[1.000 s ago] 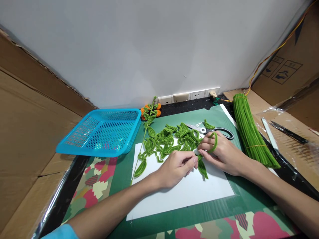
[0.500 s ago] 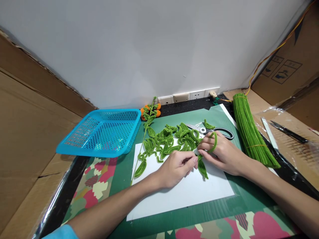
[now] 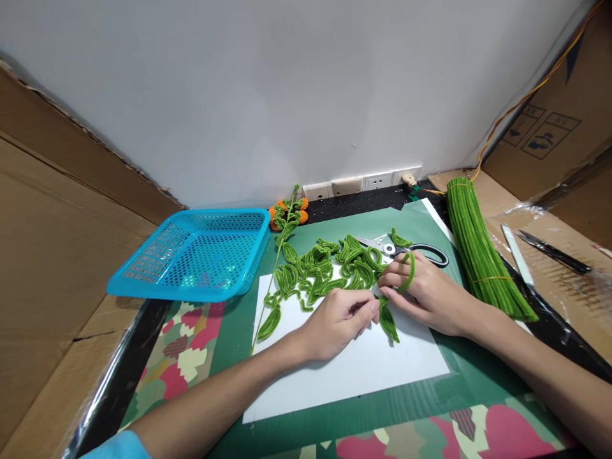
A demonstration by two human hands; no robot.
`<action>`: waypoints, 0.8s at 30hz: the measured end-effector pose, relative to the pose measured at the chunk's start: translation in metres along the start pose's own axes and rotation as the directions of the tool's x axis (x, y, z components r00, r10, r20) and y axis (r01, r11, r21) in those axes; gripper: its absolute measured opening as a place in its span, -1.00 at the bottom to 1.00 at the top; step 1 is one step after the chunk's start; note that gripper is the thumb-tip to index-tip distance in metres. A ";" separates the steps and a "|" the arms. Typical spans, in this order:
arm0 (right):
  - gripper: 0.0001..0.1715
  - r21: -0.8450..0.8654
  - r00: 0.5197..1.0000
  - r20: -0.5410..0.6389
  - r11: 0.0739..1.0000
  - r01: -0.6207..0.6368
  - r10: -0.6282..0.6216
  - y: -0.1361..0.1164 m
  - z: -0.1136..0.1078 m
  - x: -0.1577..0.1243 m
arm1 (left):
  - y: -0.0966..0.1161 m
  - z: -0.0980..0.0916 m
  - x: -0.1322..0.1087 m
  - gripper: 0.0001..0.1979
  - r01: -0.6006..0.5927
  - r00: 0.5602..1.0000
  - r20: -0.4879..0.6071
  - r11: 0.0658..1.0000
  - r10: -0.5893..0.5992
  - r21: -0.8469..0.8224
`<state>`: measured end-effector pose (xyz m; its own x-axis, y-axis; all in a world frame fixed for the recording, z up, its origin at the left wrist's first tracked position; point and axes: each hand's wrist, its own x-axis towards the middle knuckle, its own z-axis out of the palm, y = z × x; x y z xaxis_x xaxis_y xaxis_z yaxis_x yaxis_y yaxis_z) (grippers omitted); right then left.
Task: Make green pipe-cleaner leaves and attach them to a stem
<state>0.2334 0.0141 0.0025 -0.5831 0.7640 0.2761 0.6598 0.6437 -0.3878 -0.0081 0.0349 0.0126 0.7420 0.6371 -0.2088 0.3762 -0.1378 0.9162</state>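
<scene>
Between my two hands is a green pipe-cleaner leaf (image 3: pixel 389 324), its pointed blade hanging down over the white paper (image 3: pixel 344 376). My left hand (image 3: pixel 337 324) is closed, thumb and forefinger pinching the leaf's upper part. My right hand (image 3: pixel 425 292) is closed on the same piece from the right, and a loop of green pipe cleaner (image 3: pixel 410 273) curls up over its fingers. The exact grip points are hidden by the fingers. Just beyond my hands lies a heap of green pipe-cleaner leaves (image 3: pixel 315 268). Scissors (image 3: pixel 389 249) lie behind my right hand, partly open.
A blue plastic basket (image 3: pixel 229 291) stands at the left. A long leafy stem (image 3: pixel 273 274) lies beside it, near orange flowers (image 3: pixel 303 217). On the right are a bundle of green pipe cleaners (image 3: pixel 482 248), a white flat tool (image 3: pixel 517 255) and black-handled tweezers (image 3: pixel 554 252).
</scene>
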 end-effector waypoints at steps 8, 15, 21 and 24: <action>-0.64 -0.005 1.000 0.003 1.000 0.002 -0.002 0.000 0.000 0.000 | -0.001 0.000 0.000 -0.56 -0.004 1.000 0.001 1.000 0.004 0.012; -0.64 0.005 1.000 0.006 1.000 0.001 -0.001 0.000 -0.001 0.000 | 0.000 0.000 0.000 -0.55 -0.001 1.000 0.003 1.000 0.001 0.017; -0.65 -0.003 1.000 0.003 1.000 0.006 -0.006 0.000 -0.001 0.000 | 0.000 0.000 0.000 -0.55 -0.002 1.000 0.000 1.000 0.002 0.014; -0.65 0.000 1.000 0.010 1.000 0.003 -0.003 0.000 -0.001 0.000 | 0.000 -0.001 0.000 -0.55 -0.002 1.000 0.002 1.000 0.002 0.014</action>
<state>0.2340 0.0143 0.0037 -0.5899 0.7615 0.2687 0.6579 0.6461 -0.3869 -0.0084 0.0353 0.0129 0.7437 0.6354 -0.2080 0.3829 -0.1498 0.9115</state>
